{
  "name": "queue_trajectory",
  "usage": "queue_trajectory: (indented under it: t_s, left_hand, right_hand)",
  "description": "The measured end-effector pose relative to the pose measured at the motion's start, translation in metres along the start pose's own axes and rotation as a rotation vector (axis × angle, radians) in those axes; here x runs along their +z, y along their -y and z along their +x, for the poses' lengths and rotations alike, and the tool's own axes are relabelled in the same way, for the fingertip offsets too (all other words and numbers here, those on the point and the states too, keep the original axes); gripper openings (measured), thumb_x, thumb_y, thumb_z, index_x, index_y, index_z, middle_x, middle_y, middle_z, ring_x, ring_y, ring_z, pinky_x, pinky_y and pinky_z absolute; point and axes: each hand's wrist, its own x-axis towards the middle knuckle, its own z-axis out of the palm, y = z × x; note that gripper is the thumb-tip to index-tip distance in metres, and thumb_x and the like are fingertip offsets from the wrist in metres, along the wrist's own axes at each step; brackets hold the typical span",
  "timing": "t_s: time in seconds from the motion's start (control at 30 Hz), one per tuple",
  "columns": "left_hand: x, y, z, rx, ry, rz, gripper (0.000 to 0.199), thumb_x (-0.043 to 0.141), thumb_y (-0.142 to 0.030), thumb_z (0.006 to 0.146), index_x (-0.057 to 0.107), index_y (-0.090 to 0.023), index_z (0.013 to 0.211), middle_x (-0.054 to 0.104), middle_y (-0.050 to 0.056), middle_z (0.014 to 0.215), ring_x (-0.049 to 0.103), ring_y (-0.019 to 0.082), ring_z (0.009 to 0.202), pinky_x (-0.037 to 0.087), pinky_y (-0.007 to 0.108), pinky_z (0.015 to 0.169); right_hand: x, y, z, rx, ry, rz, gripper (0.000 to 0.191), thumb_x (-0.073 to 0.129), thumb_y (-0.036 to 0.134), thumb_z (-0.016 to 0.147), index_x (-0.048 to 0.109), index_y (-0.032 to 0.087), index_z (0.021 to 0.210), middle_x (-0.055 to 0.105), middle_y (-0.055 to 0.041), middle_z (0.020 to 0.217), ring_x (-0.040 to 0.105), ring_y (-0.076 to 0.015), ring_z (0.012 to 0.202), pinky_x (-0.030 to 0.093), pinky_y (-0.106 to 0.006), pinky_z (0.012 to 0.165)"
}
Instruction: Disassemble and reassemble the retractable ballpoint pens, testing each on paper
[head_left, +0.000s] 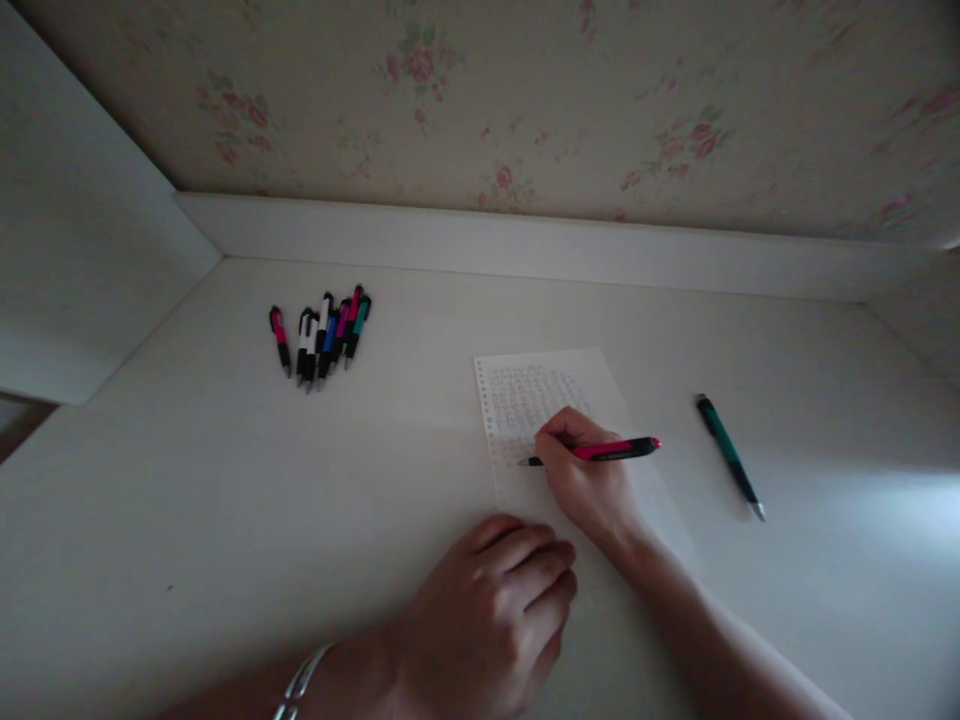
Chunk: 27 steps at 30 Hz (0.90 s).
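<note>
Pen [606,451] gripped between right fingers [553,455], tip jutting left over paper [525,400], left fingers [536,577] curled

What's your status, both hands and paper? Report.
Right hand gripping red pen over paper. Left hand curled at paper's near end. Green pen right of paper, clear of both hands.

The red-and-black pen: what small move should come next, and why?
Probably a short stroke rightward with the red-and-black pen. The right hand grips it with the tip at the sheet, fairly near the holed left edge, around the lower end of the visible handwriting. Whether the tip actually touches the paper is hard to tell.
</note>
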Motion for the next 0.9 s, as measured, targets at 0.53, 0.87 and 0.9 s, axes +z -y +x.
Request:
queue_trajectory:
  t_s: [0.53,0.87,0.9]
  left_hand:
    - [0.0001,-0.0020,-0.0005,-0.027,0.038,-0.015,0.020,0.057,-0.021,0.100,0.068,-0.014,0.116,0.073,0.004,0.124,0.063,0.020,0.117,0.043,0.034,0.108]
    - [0.0011,-0.0012,-0.0007,-0.028,0.032,-0.027,0.019,0.056,-0.021,0.101,0.068,-0.015,0.115,0.074,0.004,0.123,0.063,0.020,0.116,0.044,0.035,0.108]
    - [0.0011,-0.0013,-0.0008,-0.027,0.031,-0.028,0.019,0.057,-0.021,0.101,0.068,-0.015,0.114,0.074,0.003,0.123,0.063,0.020,0.116,0.044,0.034,0.108]
  right_hand:
    - [0.0017,0.0037,0.0007,-0.058,-0.012,-0.078,0.019,0.050,0.021,0.074,0.047,0.022,0.055,0.044,0.0060,0.048,0.042,-0.0111,0.047,0.030,-0.024,0.045]
    - [0.0005,0.0019,-0.0008,-0.069,-0.036,-0.062,0.019,0.051,0.021,0.074,0.047,0.022,0.056,0.044,0.0060,0.048,0.041,-0.0113,0.048,0.030,-0.025,0.047]
    - [0.0005,0.0019,-0.0009,-0.069,-0.035,-0.059,0.019,0.051,0.021,0.074,0.047,0.022,0.055,0.044,0.0060,0.048,0.040,-0.0113,0.048,0.030,-0.025,0.047]
